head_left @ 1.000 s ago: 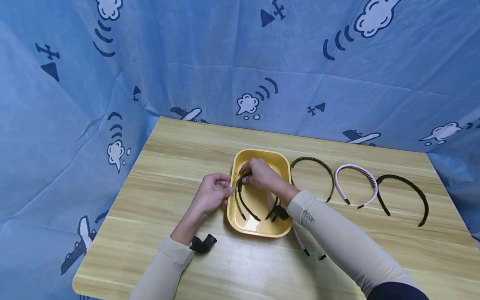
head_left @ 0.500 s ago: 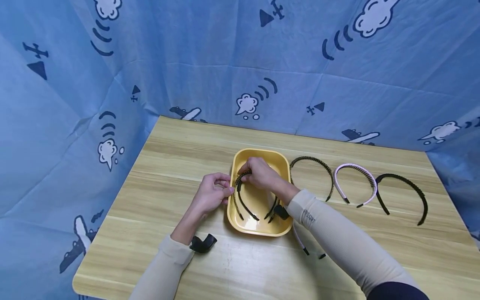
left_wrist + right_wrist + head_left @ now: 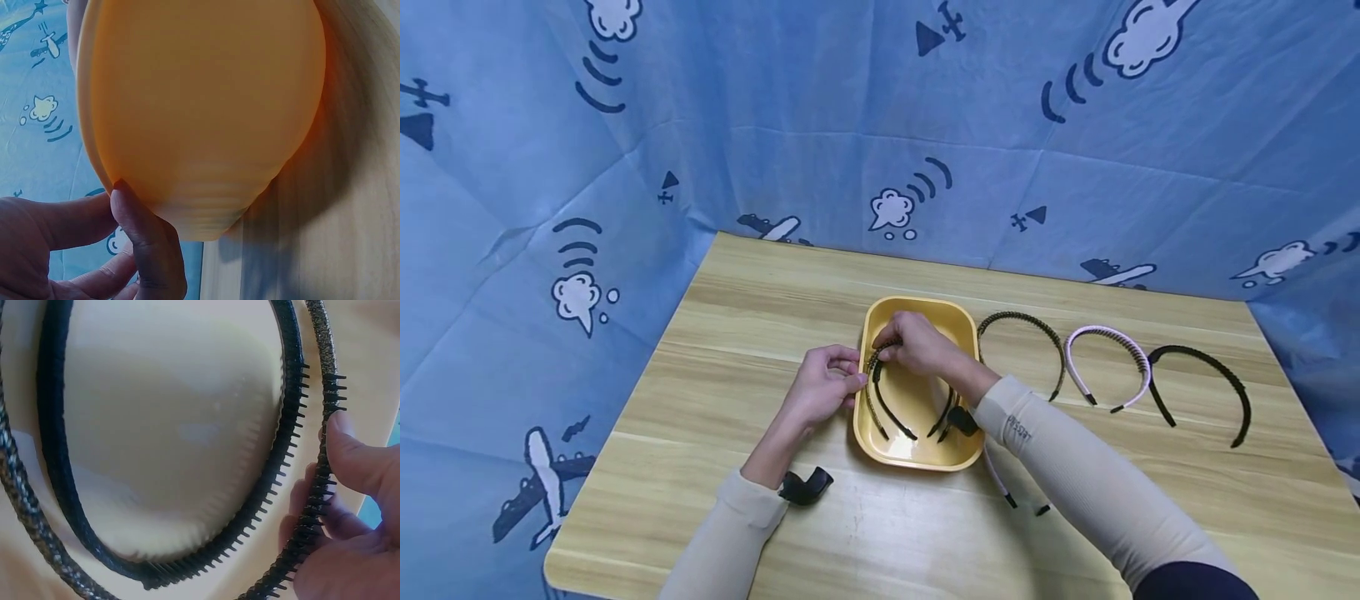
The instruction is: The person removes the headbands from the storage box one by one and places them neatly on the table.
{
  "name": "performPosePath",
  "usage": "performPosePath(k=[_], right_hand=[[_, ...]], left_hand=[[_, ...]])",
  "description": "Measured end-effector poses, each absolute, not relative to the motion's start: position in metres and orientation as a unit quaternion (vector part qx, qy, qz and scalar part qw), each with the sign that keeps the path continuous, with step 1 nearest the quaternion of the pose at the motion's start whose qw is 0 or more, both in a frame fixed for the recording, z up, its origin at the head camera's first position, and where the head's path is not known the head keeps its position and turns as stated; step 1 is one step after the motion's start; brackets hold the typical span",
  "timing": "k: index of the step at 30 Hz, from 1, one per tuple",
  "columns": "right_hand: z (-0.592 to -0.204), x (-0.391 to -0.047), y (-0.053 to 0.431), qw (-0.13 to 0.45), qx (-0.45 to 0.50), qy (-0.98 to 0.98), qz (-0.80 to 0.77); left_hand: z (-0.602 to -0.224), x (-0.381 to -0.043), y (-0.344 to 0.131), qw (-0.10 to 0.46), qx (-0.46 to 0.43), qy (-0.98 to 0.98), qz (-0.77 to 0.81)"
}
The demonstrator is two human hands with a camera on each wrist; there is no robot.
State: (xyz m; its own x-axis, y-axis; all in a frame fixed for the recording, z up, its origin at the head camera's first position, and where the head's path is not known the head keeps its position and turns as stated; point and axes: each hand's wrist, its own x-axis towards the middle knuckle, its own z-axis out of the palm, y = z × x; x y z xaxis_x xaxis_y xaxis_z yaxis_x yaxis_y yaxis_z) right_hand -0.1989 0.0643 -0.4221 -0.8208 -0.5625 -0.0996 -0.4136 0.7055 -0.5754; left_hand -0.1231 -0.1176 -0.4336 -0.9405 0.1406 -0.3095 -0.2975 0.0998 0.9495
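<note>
My right hand (image 3: 920,343) reaches into a yellow plastic basin (image 3: 925,466). Its thumb and fingers pinch a glittery dark headband (image 3: 325,356) with small comb teeth. Beside it in the basin lies a black toothed headband (image 3: 51,406), which in the right wrist view sits inside the glittery one's curve. In the head view, the right hand partly hides the tops of both bands. At the basin's left side, my left hand (image 3: 822,385) pinches the rim between thumb and finger, seen close up with the basin's outer wall (image 3: 206,112) in the left wrist view.
Right of the basin, a dark braided headband (image 3: 1024,317), a pink headband (image 3: 1070,364) and a black headband (image 3: 1221,369) lie in a row on the wooden table (image 3: 760,308). Another light headband (image 3: 997,479) shows partly under the right forearm. Blue patterned cloth hangs behind.
Both hands and the headbands stay almost where they were. The patterned cloth on the left has shifted leftward in the head view.
</note>
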Motion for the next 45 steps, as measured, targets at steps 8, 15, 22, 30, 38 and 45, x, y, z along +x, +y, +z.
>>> performPosePath(k=[8, 15, 22, 30, 38, 45], right_hand=[[-0.415, -0.199, 0.064, 0.124, -0.286, 0.91, -0.273], [-0.41, -0.201, 0.066, 0.116, -0.294, 0.908, -0.275], [-0.405, -0.201, 0.069, 0.118, -0.285, 0.909, -0.279], [-0.394, -0.198, 0.074, 0.105, -0.3, 0.907, -0.275], [-0.389, -0.195, 0.076, 0.104, -0.303, 0.904, -0.284], [-0.386, -0.192, 0.082, 0.084, -0.321, 0.898, -0.29]], left_hand=[[-0.433, -0.124, -0.118, 0.163, -0.053, 0.723, 0.669], [-0.433, -0.124, -0.117, 0.158, -0.049, 0.722, 0.672], [-0.434, -0.122, -0.116, 0.155, -0.05, 0.722, 0.672], [-0.437, -0.122, -0.116, 0.158, -0.05, 0.723, 0.671], [-0.437, -0.12, -0.114, 0.152, -0.049, 0.727, 0.667], [-0.438, -0.119, -0.114, 0.151, -0.052, 0.727, 0.668]])
